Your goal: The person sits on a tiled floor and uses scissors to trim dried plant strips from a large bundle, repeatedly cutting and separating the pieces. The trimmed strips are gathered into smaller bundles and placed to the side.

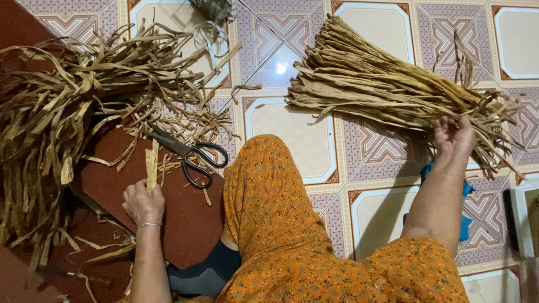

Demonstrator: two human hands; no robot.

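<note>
Left hand [142,203] is closed around a short bunch of dried strips [151,164], long axis upright, tips pointing away from the body. Black scissors [188,154] lie just beyond on the red mat [185,219]. Right hand [453,136] grips the tied bundle [382,84] at its narrow end; the bundle lies on the tiled floor [292,129], fanning up-left.

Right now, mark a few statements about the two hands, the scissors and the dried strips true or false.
1. The left hand grips a short piece of dried strip. True.
2. The right hand holds the scissors. False: it touches the tidy bundle of dried strips.
3. The black-handled scissors lie on the dark red mat. True.
4. The loose heap of dried strips sits on the person's right. False: it is on the left.
</note>
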